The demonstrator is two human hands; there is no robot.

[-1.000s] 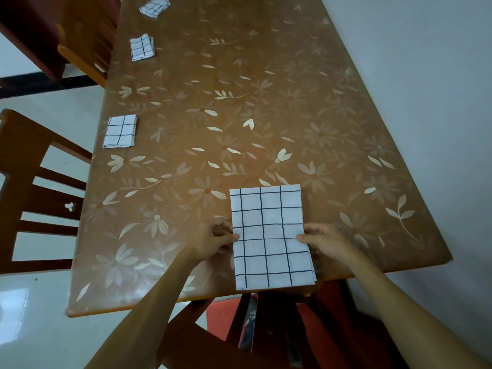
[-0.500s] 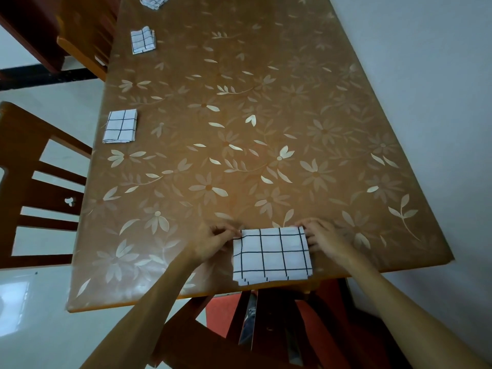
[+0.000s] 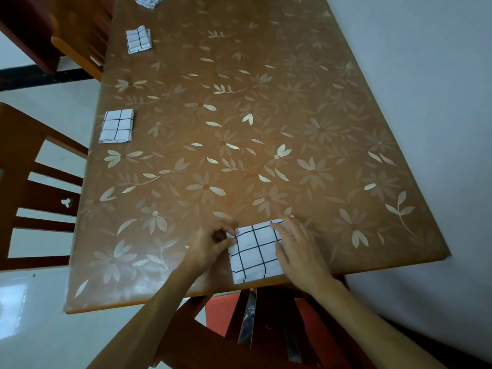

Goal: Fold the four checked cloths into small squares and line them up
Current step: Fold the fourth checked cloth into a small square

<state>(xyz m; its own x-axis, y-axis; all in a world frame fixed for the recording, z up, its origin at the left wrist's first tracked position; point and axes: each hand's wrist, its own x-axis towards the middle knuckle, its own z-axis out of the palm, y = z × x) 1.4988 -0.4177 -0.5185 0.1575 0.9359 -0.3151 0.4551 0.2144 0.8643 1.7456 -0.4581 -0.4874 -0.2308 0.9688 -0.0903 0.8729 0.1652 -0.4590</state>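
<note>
Three cloths point(image 3: 117, 126) along table's point(image 3: 266, 129) left edge

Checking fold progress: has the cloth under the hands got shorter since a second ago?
Yes. The cloth has been folded: its far edge has come back toward the table's near edge, with both hands on it.

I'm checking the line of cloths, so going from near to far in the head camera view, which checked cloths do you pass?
Cloth under both hands → flat folded cloth by the left edge → looser folded cloth → cloth cut off by the top of the picture.

A floral-patterned table point(image 3: 266, 107) stands beside a wooden chair point(image 3: 32, 182).
</note>
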